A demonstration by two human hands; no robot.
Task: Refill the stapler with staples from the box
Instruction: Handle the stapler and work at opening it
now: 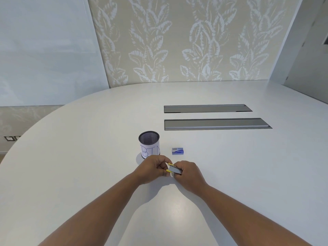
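Both hands meet over the white table (230, 174), just on the near side of the black mesh pen cup with a white paper label (149, 145). The left hand (152, 170) has its fingers curled around the yellow end of the small yellow-and-grey metal stapler (173, 170); the right hand (188, 174) grips the grey metal end, fingers wrapped over it. The stapler appears hinged apart, two yellow tips showing between the hands, so the step in hand looks like opening or holding open the magazine.

The small blue cardboard staple box (178, 151) lies flat on the table just right of the pen cup, beyond the hands, apparently closed. The next move probably calls for freeing one hand to reach it while the other keeps the stapler open.

Two long grey recessed cable hatches (213, 124) sit farther beyond the cup. Nothing lies between the hands and the box.
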